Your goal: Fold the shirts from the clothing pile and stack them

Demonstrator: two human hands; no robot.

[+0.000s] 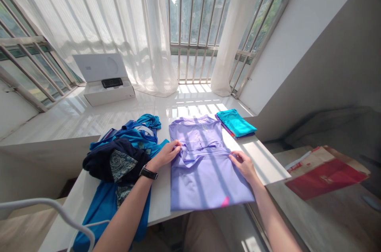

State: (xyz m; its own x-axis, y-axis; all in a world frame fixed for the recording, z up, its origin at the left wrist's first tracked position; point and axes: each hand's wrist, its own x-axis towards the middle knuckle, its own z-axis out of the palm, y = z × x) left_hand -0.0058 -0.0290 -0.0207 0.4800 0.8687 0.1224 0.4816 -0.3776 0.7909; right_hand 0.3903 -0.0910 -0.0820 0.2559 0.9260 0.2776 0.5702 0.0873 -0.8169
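A thick white cable (32,202) curves across the near left corner. Mid-counter (266,166) lies the lilac shirt (205,184), its far neckline rounded, its thin, smooth cloth striped by bar shadows, with soft folds rucked across the middle and a pink patch (225,201) at the near edge. The left hand (165,154) and right hand (244,164) hold its sides, each grip narrow, pinching cloth. To the left slumps a crumpled pile (131,151), blue and navy, part paisley; a flat, turquoise-topped stack (236,122) sits far right.
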